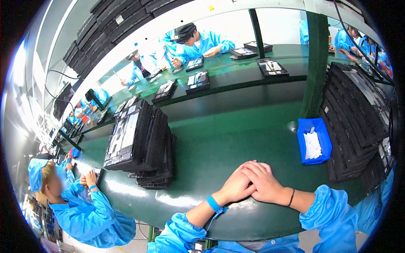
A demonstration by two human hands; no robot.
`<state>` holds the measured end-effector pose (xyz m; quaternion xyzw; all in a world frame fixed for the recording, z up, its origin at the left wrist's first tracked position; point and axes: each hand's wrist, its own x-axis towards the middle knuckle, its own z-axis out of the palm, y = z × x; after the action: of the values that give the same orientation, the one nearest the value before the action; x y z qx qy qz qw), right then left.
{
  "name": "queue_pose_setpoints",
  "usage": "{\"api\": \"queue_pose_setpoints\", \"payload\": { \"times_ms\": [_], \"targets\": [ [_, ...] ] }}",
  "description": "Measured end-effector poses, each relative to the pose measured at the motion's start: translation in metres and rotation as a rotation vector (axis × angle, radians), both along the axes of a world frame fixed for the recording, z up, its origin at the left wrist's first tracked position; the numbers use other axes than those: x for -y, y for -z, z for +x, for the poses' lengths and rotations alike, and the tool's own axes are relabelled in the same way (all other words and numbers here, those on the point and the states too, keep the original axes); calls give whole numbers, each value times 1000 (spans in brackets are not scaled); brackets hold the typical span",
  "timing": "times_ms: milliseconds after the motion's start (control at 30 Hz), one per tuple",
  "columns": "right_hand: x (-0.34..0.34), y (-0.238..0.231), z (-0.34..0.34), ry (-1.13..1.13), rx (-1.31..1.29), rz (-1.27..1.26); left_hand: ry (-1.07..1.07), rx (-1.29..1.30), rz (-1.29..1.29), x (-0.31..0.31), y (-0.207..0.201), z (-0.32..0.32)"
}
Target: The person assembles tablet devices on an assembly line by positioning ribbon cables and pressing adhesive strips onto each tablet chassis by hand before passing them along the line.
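My left hand [234, 185] and my right hand [266, 185] rest together on the green tabletop [202, 147] right in front of me. The right palm and fingers lie loosely over the left fingers, which are partly covered. Both hands look relaxed, fingers laid out, with no object visible in them. Around my left wrist runs a blue strap [214, 204] with a cord hanging from it; a thin dark band [291, 197] circles the right wrist. The nearest object is a blue bin [302, 145] of small white pieces [312, 145], beyond my right hand.
To the left rises a stack of black trays [145, 139] with flat device parts on top. Taller black tray stacks [350, 122] stand at the right beside a green post [314, 67]. A co-worker in blue [86, 211] sits at left. Further trays [197, 81] line the raised shelf.
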<state>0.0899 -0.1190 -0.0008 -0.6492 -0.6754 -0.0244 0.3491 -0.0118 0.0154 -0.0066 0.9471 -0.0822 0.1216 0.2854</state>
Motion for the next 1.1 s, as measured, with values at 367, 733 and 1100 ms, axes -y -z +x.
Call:
{"api": "queue_pose_setpoints", "payload": {
  "times_ms": [367, 733, 1100],
  "targets": [
    [2, 1, 1, 10, 22, -16, -3, 25, -42, 3, -2, 1],
    [2, 0, 0, 3, 8, -3, 6, 28, -39, 2, -1, 0],
    [2, -2, -1, 5, 2, -12, 7, 29, -43, 2, -3, 0]
  ]
}}
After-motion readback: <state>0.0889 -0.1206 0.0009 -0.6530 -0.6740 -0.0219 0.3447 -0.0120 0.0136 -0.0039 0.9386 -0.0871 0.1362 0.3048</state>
